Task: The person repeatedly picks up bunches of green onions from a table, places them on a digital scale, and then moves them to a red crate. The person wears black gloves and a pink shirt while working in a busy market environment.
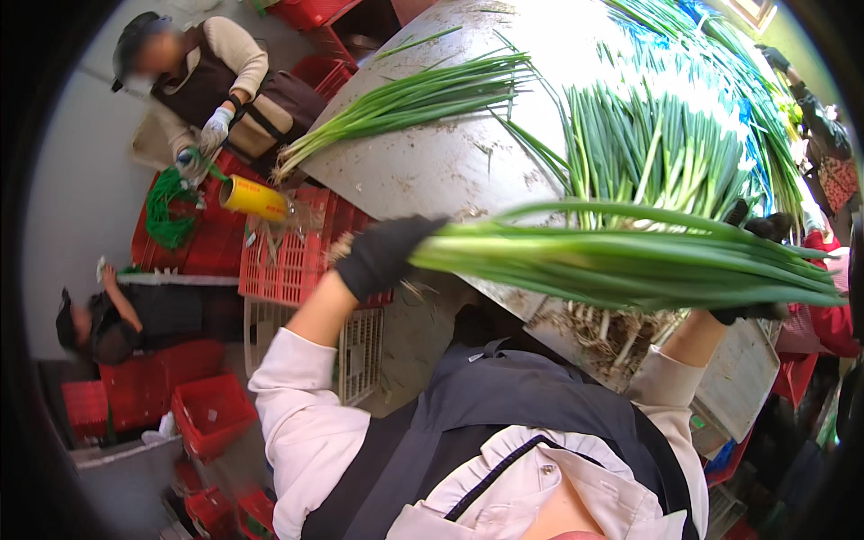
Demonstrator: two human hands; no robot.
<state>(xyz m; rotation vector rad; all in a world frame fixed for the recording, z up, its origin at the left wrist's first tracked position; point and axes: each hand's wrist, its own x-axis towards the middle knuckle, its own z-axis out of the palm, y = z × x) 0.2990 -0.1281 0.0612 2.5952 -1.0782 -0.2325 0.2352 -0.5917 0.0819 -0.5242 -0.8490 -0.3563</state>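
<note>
A bundle of green onions (pixel 607 263) is held level across my front, slightly blurred. My left hand (pixel 391 256), in a black glove, is closed around its pale root end. My right hand (pixel 749 312), also black-gloved, grips the leafy end; the leaves hide most of that hand. Beyond the bundle, a thick row of green onions (pixel 648 142) lies on the metal table (pixel 405 165), partly washed out by glare. Roots and soil (pixel 607 331) show below the held bundle at the table's near edge. Another bunch of green onions (pixel 412 101) lies farther left, its roots at the table's edge.
At left, a gloved co-worker (pixel 229 88) handles green ties (pixel 169 209) beside a yellow roll (pixel 255 198). A red crate (pixel 283 260) stands by the table's left corner, above a pale crate (pixel 361 358). Another person (pixel 128 317) is at far left. More people are at right.
</note>
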